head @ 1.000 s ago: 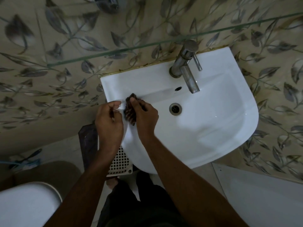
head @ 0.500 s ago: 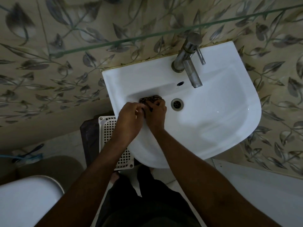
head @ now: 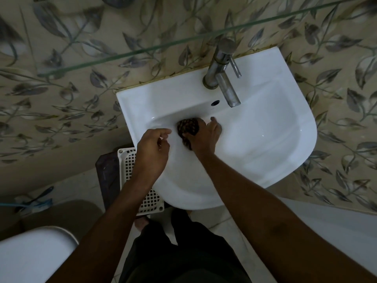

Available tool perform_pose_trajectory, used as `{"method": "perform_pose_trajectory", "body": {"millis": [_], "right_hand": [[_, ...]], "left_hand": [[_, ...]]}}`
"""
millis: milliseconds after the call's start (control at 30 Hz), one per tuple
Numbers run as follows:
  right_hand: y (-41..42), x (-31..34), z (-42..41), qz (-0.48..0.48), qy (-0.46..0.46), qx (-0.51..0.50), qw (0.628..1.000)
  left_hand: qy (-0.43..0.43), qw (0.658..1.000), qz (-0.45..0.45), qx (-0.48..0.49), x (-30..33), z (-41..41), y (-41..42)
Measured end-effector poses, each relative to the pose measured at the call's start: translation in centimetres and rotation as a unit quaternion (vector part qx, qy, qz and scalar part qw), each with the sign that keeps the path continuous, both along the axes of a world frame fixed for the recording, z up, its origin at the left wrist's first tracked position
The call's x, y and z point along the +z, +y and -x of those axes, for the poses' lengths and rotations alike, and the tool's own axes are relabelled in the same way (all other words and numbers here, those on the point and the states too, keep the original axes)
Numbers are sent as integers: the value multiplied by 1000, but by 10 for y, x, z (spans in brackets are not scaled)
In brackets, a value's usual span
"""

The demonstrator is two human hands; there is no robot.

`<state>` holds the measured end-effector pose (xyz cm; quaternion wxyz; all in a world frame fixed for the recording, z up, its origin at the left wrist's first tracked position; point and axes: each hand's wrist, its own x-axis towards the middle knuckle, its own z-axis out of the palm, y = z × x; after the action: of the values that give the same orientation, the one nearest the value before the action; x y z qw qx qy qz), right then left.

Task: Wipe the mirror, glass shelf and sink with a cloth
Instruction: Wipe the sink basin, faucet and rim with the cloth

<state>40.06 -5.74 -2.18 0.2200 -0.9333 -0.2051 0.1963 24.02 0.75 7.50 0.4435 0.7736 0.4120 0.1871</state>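
Note:
A white wall-hung sink (head: 265,139) fills the middle of the head view, with a steel tap (head: 223,72) at its back. My right hand (head: 204,135) holds a dark patterned cloth (head: 187,127) bunched against the basin floor, over the drain, which is hidden. My left hand (head: 153,150) hovers just left of the cloth above the sink's left rim, fingers loosely curled, holding nothing. The green edge of the glass shelf (head: 163,45) runs across the wall above the sink. The mirror is out of view.
A white lattice basket (head: 130,166) and a dark board (head: 107,180) stand on the floor under the sink's left side. A white toilet (head: 30,258) sits at bottom left. A brush (head: 34,201) lies on the floor by the leaf-patterned tiled wall (head: 61,111).
My right hand has slid the cloth from the sink's left rim down into the basin toward the drain. My left hand has let go of the cloth and drawn apart to the left.

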Motion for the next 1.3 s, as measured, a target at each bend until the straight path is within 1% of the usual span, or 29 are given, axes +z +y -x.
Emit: {"method": "perform_pose_trajectory", "body": {"millis": [67,167,233,300,367,433,533,600,700,767,833,967,1033,1100,1200,1233,1300], "right_hand": [[5,5,8,-26,43,7,999],[15,17,50,-71,64,58,994],[20,26,78,-131,90,65,985],[17,30,88,-159,98,75,979],[5,29,81,-144,104,122,977],[-13,24,62,-104,105,154,977],[-35,17,33,-39,104,122,986],[-36,19,30,-49,133,100,985],[-34,33,59,-97,148,141,974],[-40,43,87,-161,124,169,965],[-49,52,106,-194,108,179,958],[-34,67,117,-186,66,199,960],[-5,75,114,-189,12,243,951],[33,80,103,-169,-61,294,939],[88,86,80,-85,-158,311,933],[102,86,73,-64,-180,310,931],[120,85,65,-44,-196,310,929]], "left_hand": [[-3,1000,-3,7,0,2,0],[3,999,-1,37,0,5,2],[-6,998,-2,60,0,9,5],[-18,997,-14,72,-2,15,8],[-23,996,-25,85,-4,21,10],[-23,995,-24,99,-7,28,13],[-29,993,3,111,-12,37,17],[-37,992,8,117,-13,43,20],[-32,992,10,123,-14,49,23],[-32,991,10,128,-15,51,24],[-34,990,5,133,-15,52,25],[-29,988,24,152,-15,56,28],[-17,987,17,156,-15,60,30],[-3,985,9,172,-13,63,34],[0,982,-7,190,-5,67,43],[-12,983,-5,185,-3,67,46],[-32,985,3,172,2,69,50]]}}
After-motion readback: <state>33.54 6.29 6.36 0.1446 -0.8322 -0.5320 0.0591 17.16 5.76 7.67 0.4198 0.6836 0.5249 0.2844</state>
